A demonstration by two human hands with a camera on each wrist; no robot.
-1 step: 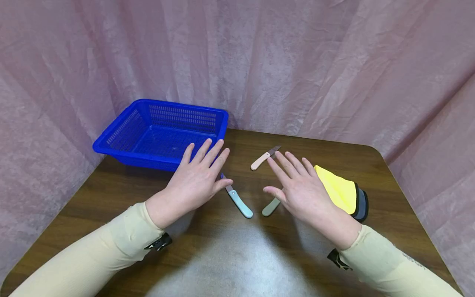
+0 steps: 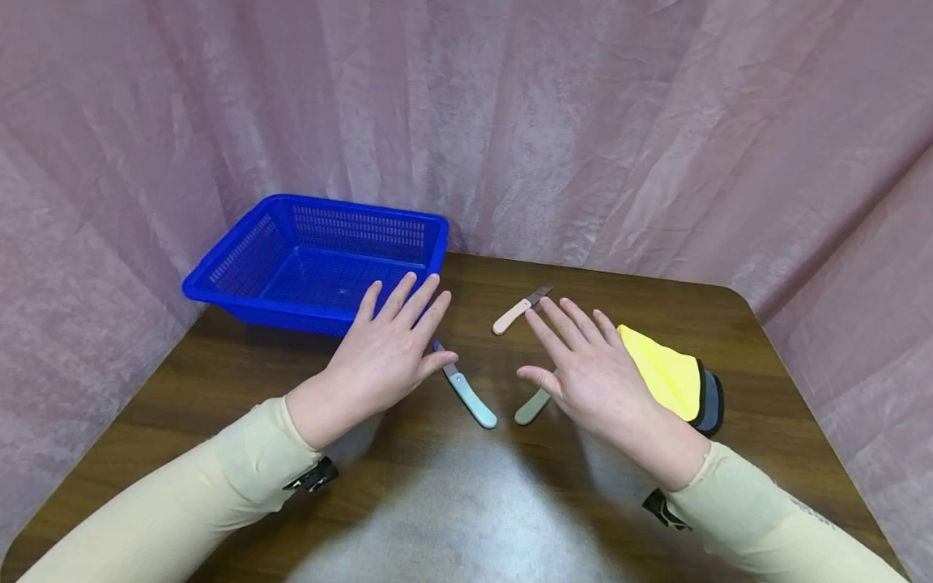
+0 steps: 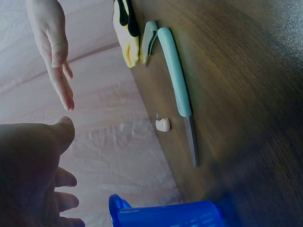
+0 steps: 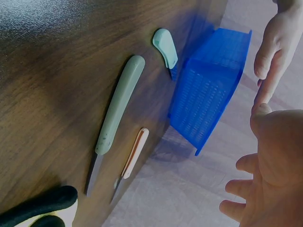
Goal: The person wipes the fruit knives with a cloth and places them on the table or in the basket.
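Both hands hover flat above a dark wooden table, fingers straight and spread, holding nothing. My left hand is beside a light blue-handled knife, its thumb tip near the blade. My right hand covers part of a grey-green-handled knife. A pink-handled knife lies just beyond the right fingertips. The left wrist view shows the blue knife, the green knife and the left hand. The right wrist view shows the green knife, the pink knife and the right hand.
A blue slotted plastic basket stands at the table's back left, nothing visible inside. A folded yellow cloth with a dark edge lies right of my right hand. Pink curtain surrounds the table. Bare wood lies near me.
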